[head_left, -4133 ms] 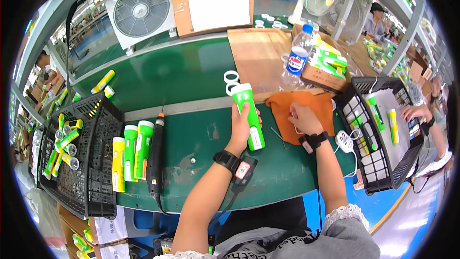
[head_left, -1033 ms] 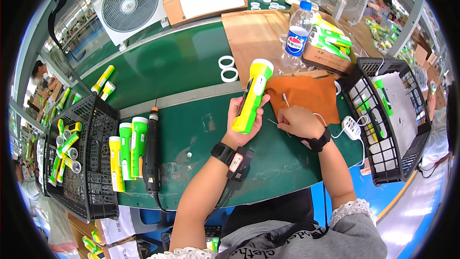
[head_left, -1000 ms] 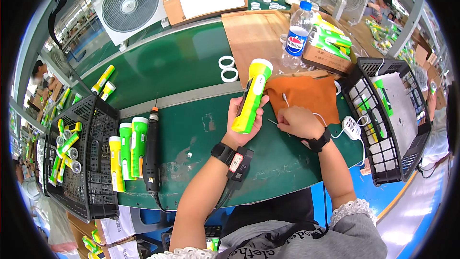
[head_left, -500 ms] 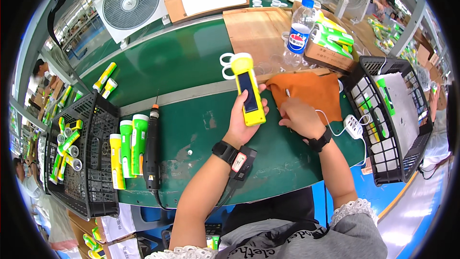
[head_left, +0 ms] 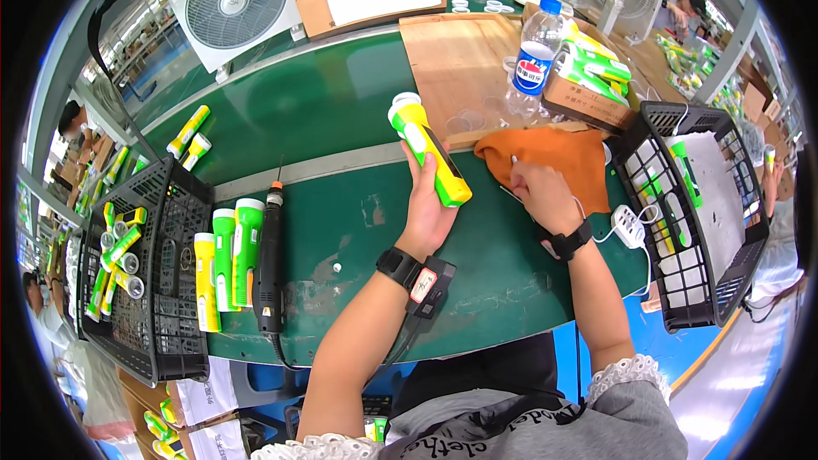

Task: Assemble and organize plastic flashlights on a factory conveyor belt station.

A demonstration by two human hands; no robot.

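My left hand (head_left: 426,211) is wrapped round a yellow flashlight (head_left: 432,155) with a white front end, held tilted above the bench. Its dark panel now faces to the right. My right hand (head_left: 547,196) has its fingers pinched together on a thin white cable, whose white plug (head_left: 514,158) pokes out beside the fingertips. Behind that hand lies an orange cloth (head_left: 588,158). From the hand the cable leads toward a white multi-port charger (head_left: 629,227) at the right.
An electric screwdriver (head_left: 271,264) and green and yellow flashlights (head_left: 247,251) lie at the left. Black crates (head_left: 162,290) with flashlights flank the bench. A soda bottle (head_left: 533,60) and a carton (head_left: 588,104) of flashlights stand at the back on a wooden board (head_left: 460,55).
The flashlight has been turned in my left hand and its head has swung to the left. My right hand has turned and lifted a little, and the plug shows at its fingertips.
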